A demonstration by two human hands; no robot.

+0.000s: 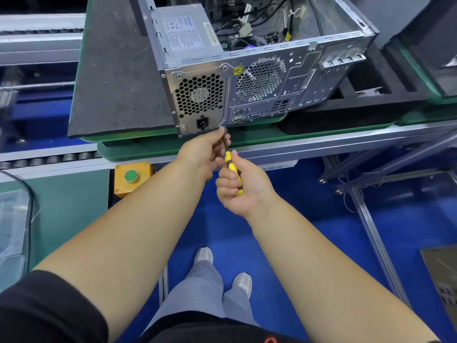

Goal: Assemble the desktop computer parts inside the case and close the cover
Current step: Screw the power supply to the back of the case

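Steel makes up the computer case (pixel 259 78), which lies on its side on the dark mat (pixel 113 78) with its open face turned up and its rear panel toward the person; it looks heavy and rigid, with thin sheet edges best gripped by the frame and not by the perforated vents. Seated in the case's near left corner is the power supply (pixel 188 33), a dense block that will probably hang on its few rear screws. At the lower right corner of that power supply's rear plate the tip of a yellow-handled screwdriver (pixel 231 167) meets what is probably a screw. The left hand (pixel 202 154) has its fingers curled narrowly round the dark shaft just below the case, steadying it. The right hand (pixel 239 186) wraps the slim handle, fingers closed snugly. Cables lie loose inside the case.
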